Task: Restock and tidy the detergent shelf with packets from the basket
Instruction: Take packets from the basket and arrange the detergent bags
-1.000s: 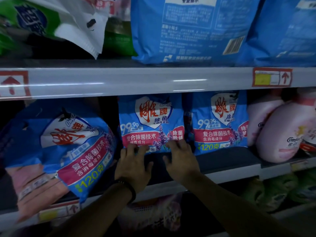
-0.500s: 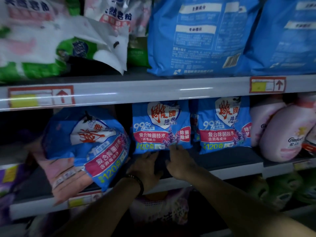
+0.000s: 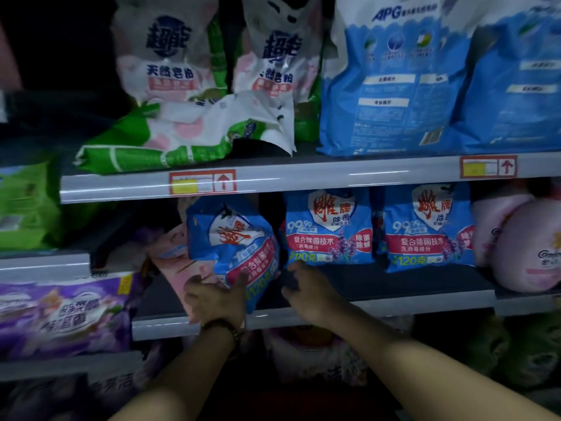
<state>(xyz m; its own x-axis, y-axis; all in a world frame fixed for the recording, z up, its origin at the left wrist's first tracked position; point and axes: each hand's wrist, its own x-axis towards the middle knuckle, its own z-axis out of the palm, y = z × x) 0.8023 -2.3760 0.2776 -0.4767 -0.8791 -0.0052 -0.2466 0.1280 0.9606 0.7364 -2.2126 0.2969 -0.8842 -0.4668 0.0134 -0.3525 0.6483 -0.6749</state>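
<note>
A blue detergent packet [image 3: 236,244] leans tilted on the middle shelf [image 3: 394,308], lying over a pink packet [image 3: 170,265]. My left hand [image 3: 215,296] rests with spread fingers on the lower end of both packets, thumb on the blue one. My right hand [image 3: 309,287] lies on the shelf at the tilted packet's lower right corner, thumb and fingers apart, just below an upright blue packet [image 3: 329,229]. A second upright blue packet [image 3: 428,229] stands to its right. No basket is in view.
Pink bottles [image 3: 528,247] crowd the shelf's right end. On the upper shelf a green-white packet [image 3: 182,138] lies flat under upright ones, beside large blue bags [image 3: 394,86]. Purple packets [image 3: 66,314] and green ones [image 3: 27,205] fill the left bay.
Both hands have left the base of the middle upright packet and slid left to the tilted blue packet. The view has shifted, so more of the upper shelf and left bay shows.
</note>
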